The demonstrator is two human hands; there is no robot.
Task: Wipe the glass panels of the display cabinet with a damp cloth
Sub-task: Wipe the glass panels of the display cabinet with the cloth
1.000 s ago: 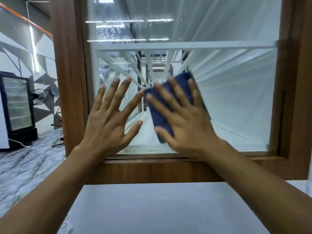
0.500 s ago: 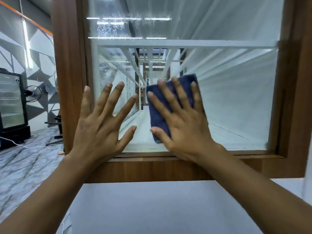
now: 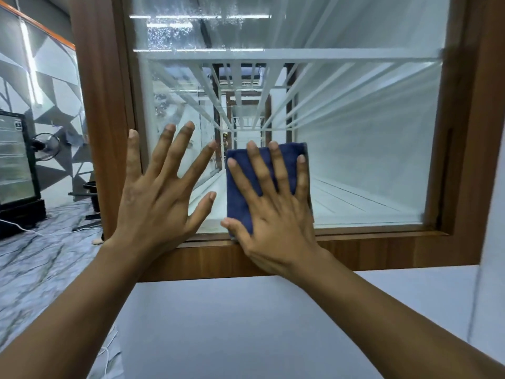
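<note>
Both palms lie flat on the glass panel (image 3: 355, 149) of the display cabinet (image 3: 105, 127). I see the left hand (image 3: 155, 198) splayed wide at the panel's lower left. The right hand (image 3: 273, 214), fingers straight, presses a folded dark-blue cloth (image 3: 239, 190) low at the panel's middle. White slatted racks (image 3: 300, 54) sit behind the panel, and droplets (image 3: 169, 31) speckle its top left.

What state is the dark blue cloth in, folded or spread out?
Folded: the dark blue cloth forms a compact, thick-edged rectangle, pressed against the glass panel under the flat right hand.
</note>
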